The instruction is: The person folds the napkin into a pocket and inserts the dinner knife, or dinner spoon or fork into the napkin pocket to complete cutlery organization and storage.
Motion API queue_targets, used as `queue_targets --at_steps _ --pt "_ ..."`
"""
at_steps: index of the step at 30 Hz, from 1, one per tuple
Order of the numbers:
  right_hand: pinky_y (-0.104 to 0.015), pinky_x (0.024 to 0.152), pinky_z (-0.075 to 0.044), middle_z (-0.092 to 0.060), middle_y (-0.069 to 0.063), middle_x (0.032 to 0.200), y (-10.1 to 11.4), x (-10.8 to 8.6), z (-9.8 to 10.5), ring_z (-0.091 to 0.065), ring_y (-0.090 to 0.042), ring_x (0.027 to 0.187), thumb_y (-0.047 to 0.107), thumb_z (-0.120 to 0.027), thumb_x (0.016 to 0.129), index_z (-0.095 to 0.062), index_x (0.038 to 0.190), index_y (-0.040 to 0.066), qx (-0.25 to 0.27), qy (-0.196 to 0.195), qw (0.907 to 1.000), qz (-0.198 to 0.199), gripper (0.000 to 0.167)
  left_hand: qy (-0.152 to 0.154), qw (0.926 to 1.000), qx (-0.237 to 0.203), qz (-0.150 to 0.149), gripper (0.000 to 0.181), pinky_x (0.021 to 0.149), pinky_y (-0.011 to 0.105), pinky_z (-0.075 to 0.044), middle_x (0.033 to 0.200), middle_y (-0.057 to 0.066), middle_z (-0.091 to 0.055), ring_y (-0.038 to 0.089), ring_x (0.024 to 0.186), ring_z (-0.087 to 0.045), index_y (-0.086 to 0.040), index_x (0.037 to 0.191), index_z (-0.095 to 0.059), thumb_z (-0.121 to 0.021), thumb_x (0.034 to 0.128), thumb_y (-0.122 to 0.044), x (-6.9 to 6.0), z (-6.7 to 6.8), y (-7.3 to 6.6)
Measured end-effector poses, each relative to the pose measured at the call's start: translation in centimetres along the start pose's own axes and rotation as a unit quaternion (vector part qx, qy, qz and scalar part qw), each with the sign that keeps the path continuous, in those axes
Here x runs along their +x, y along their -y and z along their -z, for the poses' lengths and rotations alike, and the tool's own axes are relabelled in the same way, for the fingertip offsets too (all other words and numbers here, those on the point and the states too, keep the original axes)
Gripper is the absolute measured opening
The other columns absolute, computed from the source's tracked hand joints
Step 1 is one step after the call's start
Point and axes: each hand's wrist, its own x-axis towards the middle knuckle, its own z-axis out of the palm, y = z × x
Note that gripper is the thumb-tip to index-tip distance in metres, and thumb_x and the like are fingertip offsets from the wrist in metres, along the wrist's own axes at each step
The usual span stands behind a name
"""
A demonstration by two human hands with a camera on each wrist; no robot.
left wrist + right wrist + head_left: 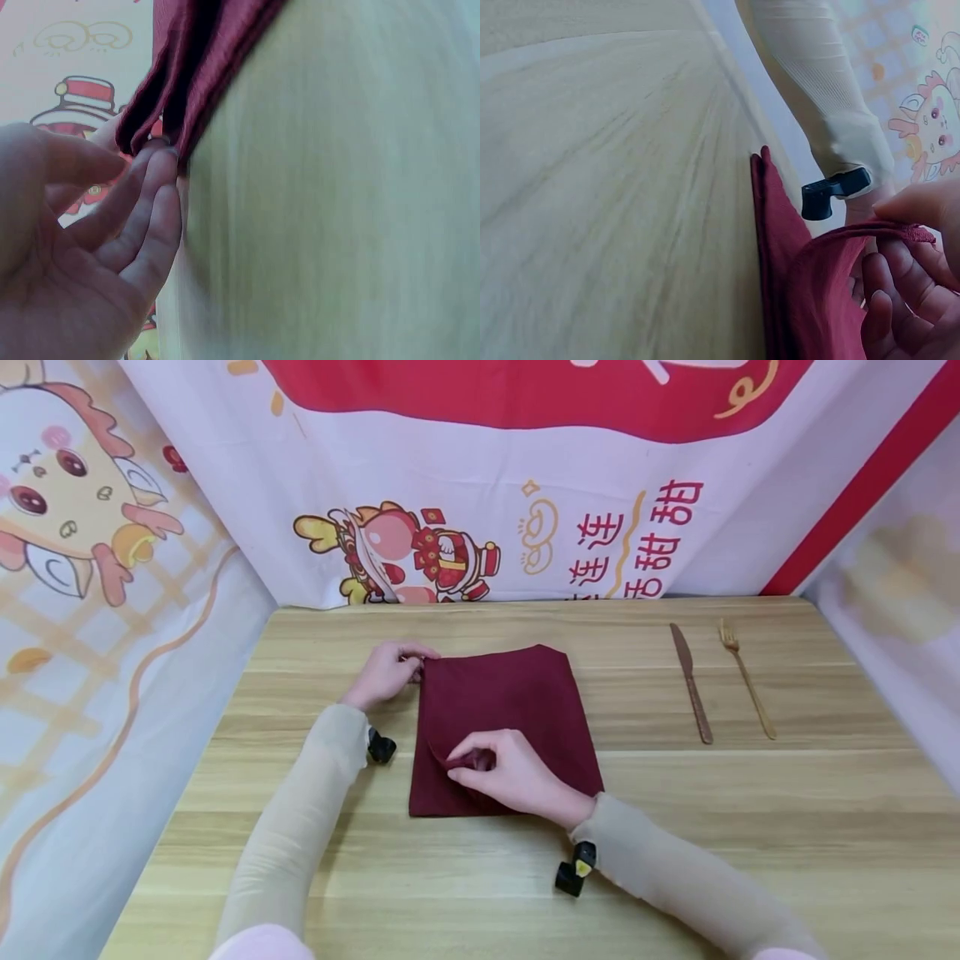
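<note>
Two pale sleeves (288,827) reach in over the desk (450,893), each with a black device (382,747) strapped at the wrist. The left hand (384,672) is up at the far left corner of a dark red cloth (510,693), thumb and fingers pinching that corner. The right hand (513,772), closer in, arches over the lower part of the cloth and pinches the edge of its upper layer, which curls up off the layers beneath. So the cloth lies flat and folded on the desk between the two hands, spreading right from the left hand and mostly beyond the right one.

Well off to the right of both hands, a coppery knife (690,685) and a golden fork (746,677) lie side by side, apart, the fork farther out. The desk has light, streaky wood grain. Past the hands hangs a white-and-red printed backdrop (450,452); to their left, a cartoon-printed sheet (90,635).
</note>
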Motion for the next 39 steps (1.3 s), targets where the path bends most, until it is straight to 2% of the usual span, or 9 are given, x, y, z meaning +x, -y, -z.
queue_targets --at_steps 5,8,16,20,24,28,31,36,39 --pt "-0.028 0.066 -0.053 -0.066 0.014 0.081 0.0 0.3 -0.8 -0.060 -0.008 0.072 0.011 -0.081 0.088 -0.080 0.100 0.017 -0.010 0.003 0.9999 -0.001 0.014 0.006 0.9997 0.020 0.015 0.026 0.071 0.031 -0.053 0.108 0.009 -0.072 0.020 0.085 -0.067 -0.009 0.124 -0.074 -0.063 0.1025 -0.021 -0.1 0.0 0.0" --pt "-0.027 0.067 -0.053 -0.066 0.015 0.082 0.4 0.5 -1.2 -0.060 -0.006 0.074 0.009 -0.081 0.087 -0.081 0.099 0.017 -0.023 0.006 0.9996 0.014 0.014 0.003 0.9990 0.043 0.014 0.025 0.069 0.032 -0.052 0.105 0.010 -0.073 0.020 0.084 -0.067 -0.008 0.122 -0.074 -0.069 0.0991 -0.017 -0.1 0.0 -0.1" --pt "-0.026 0.068 -0.054 -0.068 0.015 0.087 2.2 1.2 -2.0 -0.061 -0.002 0.077 0.011 -0.082 0.086 -0.081 0.097 0.016 -0.034 -0.023 0.9969 0.067 0.012 -0.004 0.9991 0.031 0.028 0.020 0.068 0.031 -0.052 0.099 0.012 -0.073 0.023 0.083 -0.069 -0.005 0.117 -0.074 -0.068 0.0993 -0.011 0.0 0.2 -0.1" --pt "-0.023 0.068 -0.053 -0.070 0.016 0.088 2.0 1.5 -2.7 -0.061 0.001 0.075 0.017 -0.083 0.088 -0.080 0.099 0.018 -0.060 -0.011 0.9968 0.052 0.012 -0.002 0.9986 0.037 0.039 0.020 0.066 0.032 -0.050 0.097 0.010 -0.072 0.023 0.081 -0.068 -0.006 0.117 -0.074 -0.067 0.0999 -0.013 0.0 0.2 0.1" --pt "-0.017 0.066 -0.050 -0.070 0.019 0.086 1.2 1.5 -3.7 -0.059 0.007 0.071 0.023 -0.082 0.089 -0.079 0.102 0.021 -0.107 0.021 0.9939 0.017 0.013 -0.006 0.9978 0.043 0.050 0.019 0.063 0.032 -0.050 0.097 0.009 -0.072 0.022 0.079 -0.066 -0.008 0.116 -0.075 -0.069 0.0993 -0.014 -0.1 0.1 0.1" --pt "-0.014 0.068 -0.049 -0.072 0.021 0.086 0.6 1.5 -4.2 -0.061 0.012 0.072 0.030 -0.083 0.089 -0.079 0.106 0.021 -0.122 0.052 0.9911 0.006 0.020 -0.007 0.9974 0.045 0.056 0.020 0.064 0.033 -0.050 0.101 0.011 -0.072 0.022 0.081 -0.066 -0.007 0.117 -0.075 -0.069 0.0988 -0.013 0.0 0.0 -0.1" --pt "-0.014 0.068 -0.051 -0.073 0.019 0.089 0.9 1.3 -4.0 -0.063 0.012 0.073 0.036 -0.083 0.088 -0.079 0.111 0.019 -0.110 0.080 0.9907 0.002 0.029 -0.005 0.9969 0.058 0.052 0.022 0.069 0.034 -0.050 0.108 0.011 -0.072 0.023 0.085 -0.064 -0.007 0.119 -0.074 -0.068 0.0993 -0.013 0.0 0.0 -0.1" --pt "-0.018 0.075 -0.054 -0.074 0.009 0.108 2.6 1.1 -2.0 -0.068 0.002 0.086 0.039 -0.079 0.090 -0.076 0.121 0.013 -0.089 0.128 0.9878 -0.002 0.040 0.005 0.9957 0.081 0.045 0.024 0.081 0.037 -0.050 0.116 0.011 -0.070 0.024 0.094 -0.062 -0.007 0.122 -0.074 -0.067 0.1001 -0.014 0.2 -0.1 -0.1" --pt "-0.024 0.082 -0.056 -0.074 0.005 0.113 3.8 1.2 0.3 -0.070 -0.006 0.094 0.039 -0.078 0.091 -0.075 0.122 0.013 -0.096 0.118 0.9882 0.018 0.041 0.013 0.9951 0.088 0.042 0.024 0.086 0.039 -0.050 0.117 0.012 -0.070 0.024 0.099 -0.062 -0.006 0.122 -0.073 -0.066 0.1005 -0.014 0.3 -0.1 -0.1"
